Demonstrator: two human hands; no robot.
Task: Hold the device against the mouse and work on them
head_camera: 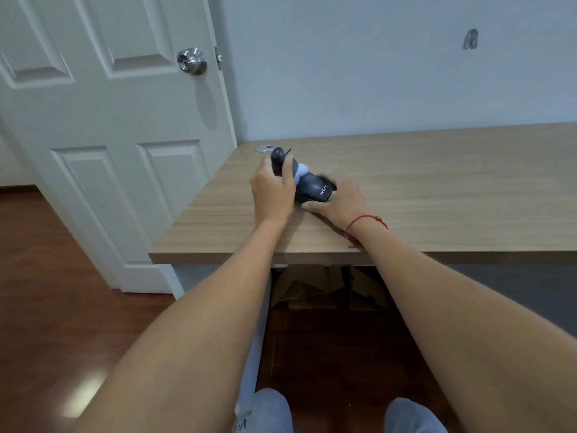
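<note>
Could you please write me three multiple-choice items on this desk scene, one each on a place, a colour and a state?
1. Where does the computer mouse lie?
A. on the floor
B. on the wooden desk
C. on a chair

2. What colour is the string on the right wrist?
A. red
B. green
C. white

3. What is the left hand doing?
A. hanging open
B. pressing flat on the door
C. gripping a dark bottle

Answers: 1 B, the mouse rests on the desktop under the right hand. 2 A, the wrist string is red. 3 C, its fingers curl round the bottle.
</note>
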